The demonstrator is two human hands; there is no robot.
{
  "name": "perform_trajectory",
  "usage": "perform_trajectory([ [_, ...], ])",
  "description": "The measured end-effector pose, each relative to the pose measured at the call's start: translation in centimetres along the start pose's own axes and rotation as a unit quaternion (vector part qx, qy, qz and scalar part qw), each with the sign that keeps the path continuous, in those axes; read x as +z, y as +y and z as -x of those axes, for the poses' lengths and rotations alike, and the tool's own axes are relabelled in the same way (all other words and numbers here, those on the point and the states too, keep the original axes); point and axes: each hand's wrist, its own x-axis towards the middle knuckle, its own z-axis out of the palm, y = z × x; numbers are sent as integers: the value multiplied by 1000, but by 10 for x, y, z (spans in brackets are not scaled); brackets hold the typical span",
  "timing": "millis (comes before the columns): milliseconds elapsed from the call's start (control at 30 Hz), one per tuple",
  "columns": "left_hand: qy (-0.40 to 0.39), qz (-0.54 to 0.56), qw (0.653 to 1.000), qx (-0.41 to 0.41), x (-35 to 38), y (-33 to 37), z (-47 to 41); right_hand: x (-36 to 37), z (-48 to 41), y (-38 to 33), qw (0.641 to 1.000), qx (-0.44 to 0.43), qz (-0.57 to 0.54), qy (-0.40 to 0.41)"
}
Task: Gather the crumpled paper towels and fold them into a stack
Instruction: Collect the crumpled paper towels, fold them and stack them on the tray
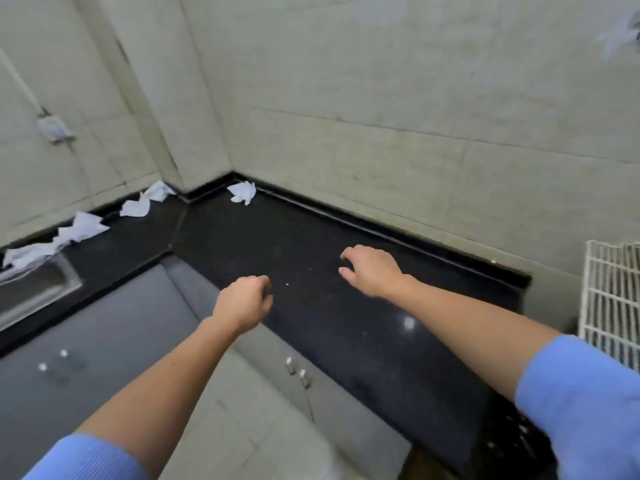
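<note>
Gathering not yet begun: left hand (pixel 242 303), loosely curled, and right hand (pixel 370 270), relaxed, hover empty over the black surface (pixel 311 237); crumpled paper towels (pixel 83 228) line the far wall (pixel 104 161). The corner towel (pixel 243 192) looks the nearest reach.

Soft, even, fairly dim light fills the scene with barely any shadows. A small glare spot shines on the near right of the glossy black desk (pixel 408 322). Motion blur softens everything, and wide-angle distortion bends the edges.

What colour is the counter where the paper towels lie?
Black and glossy, with fine pale specks: the counter shows this best in the head view.
</note>
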Motion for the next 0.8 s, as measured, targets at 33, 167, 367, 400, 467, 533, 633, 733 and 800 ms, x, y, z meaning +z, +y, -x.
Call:
perform_trajectory([
  [33,0,-4,1000,-14,-7,-27,3,6,-14,-26,1000,-12,-4,-5],
  [167,2,1,997,-71,-24,-119,13,25,-66,-108,998,-63,-4,-19],
  [367,-4,6,991,-132,-21,-219,4,63,-150,-190,992,-112,12,-51],
  [400,-7,5,991,-136,-19,-233,-1,70,-166,-201,991,-119,13,-57],
  [467,-12,-3,989,-147,-16,-263,-16,87,-202,-221,989,-131,13,-64],
  [533,-14,-11,988,-154,-14,-293,-38,103,-239,-239,987,-143,10,-68],
  [633,-17,-15,985,-171,-18,-340,-79,123,-303,-264,986,-152,-2,-75],
  [733,-31,-28,983,-181,-23,-380,-121,135,-363,-285,984,-156,-7,-88],
  [800,-23,-31,981,-188,-26,-403,-145,141,-402,-297,982,-162,-3,-94],
])
